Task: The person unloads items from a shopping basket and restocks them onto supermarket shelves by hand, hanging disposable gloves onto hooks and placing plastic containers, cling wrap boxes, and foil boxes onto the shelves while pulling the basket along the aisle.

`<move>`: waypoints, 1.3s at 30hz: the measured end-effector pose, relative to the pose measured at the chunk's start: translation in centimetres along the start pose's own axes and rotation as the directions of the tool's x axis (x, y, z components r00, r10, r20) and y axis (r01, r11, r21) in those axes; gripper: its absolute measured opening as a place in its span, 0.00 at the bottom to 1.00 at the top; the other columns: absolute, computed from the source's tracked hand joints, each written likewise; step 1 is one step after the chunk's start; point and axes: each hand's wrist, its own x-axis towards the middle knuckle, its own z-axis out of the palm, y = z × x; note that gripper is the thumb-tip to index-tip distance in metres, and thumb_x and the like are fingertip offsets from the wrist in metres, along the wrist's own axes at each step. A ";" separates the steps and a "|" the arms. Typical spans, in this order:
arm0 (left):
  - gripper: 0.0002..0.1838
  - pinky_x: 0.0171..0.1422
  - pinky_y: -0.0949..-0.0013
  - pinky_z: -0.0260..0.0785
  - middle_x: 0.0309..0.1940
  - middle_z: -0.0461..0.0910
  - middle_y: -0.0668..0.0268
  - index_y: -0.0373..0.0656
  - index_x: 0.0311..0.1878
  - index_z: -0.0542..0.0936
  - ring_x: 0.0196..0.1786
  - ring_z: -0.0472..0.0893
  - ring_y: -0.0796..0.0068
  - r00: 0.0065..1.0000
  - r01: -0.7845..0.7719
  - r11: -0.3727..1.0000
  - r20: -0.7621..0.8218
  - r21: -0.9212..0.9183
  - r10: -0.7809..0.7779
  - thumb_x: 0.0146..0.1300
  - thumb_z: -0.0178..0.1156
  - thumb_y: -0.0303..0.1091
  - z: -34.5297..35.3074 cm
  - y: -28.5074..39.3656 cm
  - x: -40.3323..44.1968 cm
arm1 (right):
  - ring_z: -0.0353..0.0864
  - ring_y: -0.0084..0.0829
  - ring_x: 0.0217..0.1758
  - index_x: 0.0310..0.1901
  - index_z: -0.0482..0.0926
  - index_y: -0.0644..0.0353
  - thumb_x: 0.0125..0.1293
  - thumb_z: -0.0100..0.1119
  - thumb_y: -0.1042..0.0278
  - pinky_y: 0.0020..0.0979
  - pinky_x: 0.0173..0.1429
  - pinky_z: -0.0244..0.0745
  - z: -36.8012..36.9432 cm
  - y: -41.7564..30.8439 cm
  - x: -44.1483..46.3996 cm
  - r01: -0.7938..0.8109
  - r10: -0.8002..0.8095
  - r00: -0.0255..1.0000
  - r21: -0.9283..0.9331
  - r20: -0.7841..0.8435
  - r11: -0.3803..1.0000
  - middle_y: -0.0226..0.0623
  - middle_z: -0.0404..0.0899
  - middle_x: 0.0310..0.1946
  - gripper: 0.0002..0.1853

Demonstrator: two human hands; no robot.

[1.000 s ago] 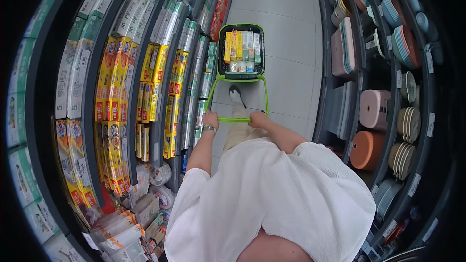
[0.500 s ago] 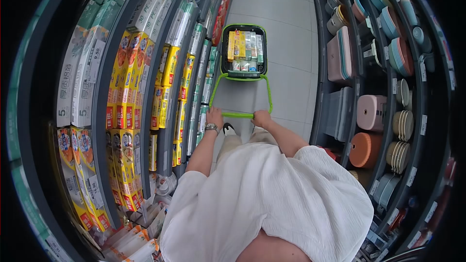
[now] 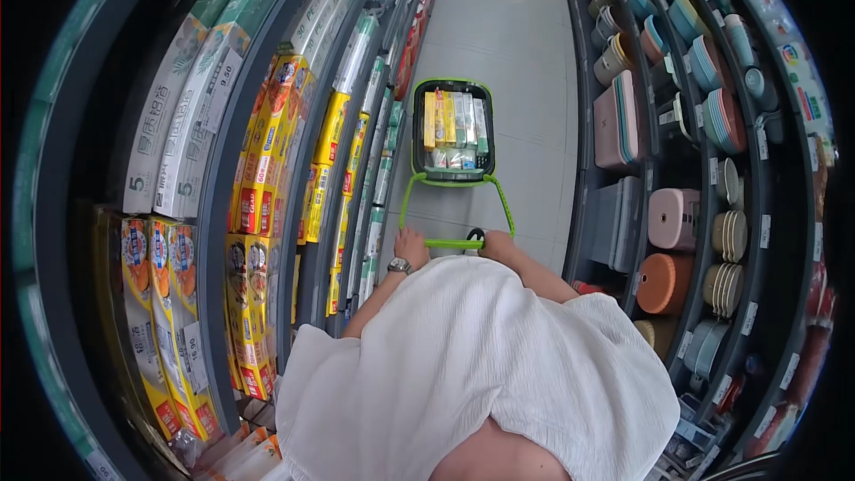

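A black basket with a green rim (image 3: 452, 180) stands on the aisle floor in front of me. Yellow, white and green boxes (image 3: 456, 120) stand in it, with small packages nearer me. Its green handle (image 3: 452, 243) reaches back towards my body. My left hand (image 3: 411, 250), with a watch on the wrist, is closed round the handle's left corner. The right corner of the handle is in my right hand (image 3: 498, 246), whose fingers are wrapped round it.
Shelves at the left hold yellow boxes (image 3: 267, 142) and long white boxes (image 3: 191, 116). On the right shelves are a pink container (image 3: 673, 218), an orange container (image 3: 663, 283) and stacked bowls (image 3: 723, 120). Grey floor tiles (image 3: 525, 44) run ahead between the shelves.
Both hands and the handle appear lower and a little further right, nearer my body. The basket also appears lower in view. The shelves have shifted, and a shoe shows less than before.
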 end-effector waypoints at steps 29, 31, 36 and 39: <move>0.14 0.67 0.45 0.69 0.61 0.75 0.42 0.33 0.45 0.87 0.62 0.74 0.32 0.950 0.268 0.962 -0.178 0.046 -0.256 0.56 0.63 0.27 -4.8 -7.5 0.1 | 0.88 0.52 0.50 0.40 0.89 0.62 0.55 0.70 0.45 0.47 0.54 0.83 1.0 -9.3 4.6 -0.105 0.089 0.981 0.087 0.171 0.991 0.55 0.87 0.43 0.25; 0.14 0.67 0.44 0.68 0.63 0.73 0.42 0.33 0.45 0.87 0.64 0.73 0.33 0.951 0.281 0.959 -0.145 0.031 -0.274 0.55 0.63 0.27 -2.6 -7.4 -0.3 | 0.87 0.52 0.50 0.41 0.89 0.62 0.54 0.70 0.46 0.47 0.54 0.83 2.2 -8.1 4.3 -0.097 0.081 0.979 0.076 0.189 0.992 0.54 0.87 0.42 0.25; 0.15 0.69 0.44 0.68 0.65 0.71 0.42 0.34 0.46 0.86 0.67 0.69 0.33 0.960 0.257 0.966 -0.114 -0.001 -0.256 0.55 0.64 0.29 -1.7 -4.8 -1.2 | 0.87 0.52 0.48 0.40 0.88 0.62 0.53 0.72 0.51 0.48 0.52 0.83 4.3 -4.6 3.4 -0.155 0.135 0.978 0.115 0.162 0.981 0.54 0.87 0.40 0.22; 0.17 0.67 0.45 0.71 0.63 0.71 0.44 0.35 0.48 0.85 0.67 0.70 0.35 0.974 0.223 0.975 -0.038 0.024 -0.222 0.56 0.65 0.30 0.6 -5.0 -0.2 | 0.87 0.53 0.42 0.37 0.86 0.64 0.53 0.71 0.56 0.48 0.49 0.82 5.0 -2.6 2.7 -0.027 0.024 0.999 0.119 0.025 0.993 0.54 0.86 0.36 0.18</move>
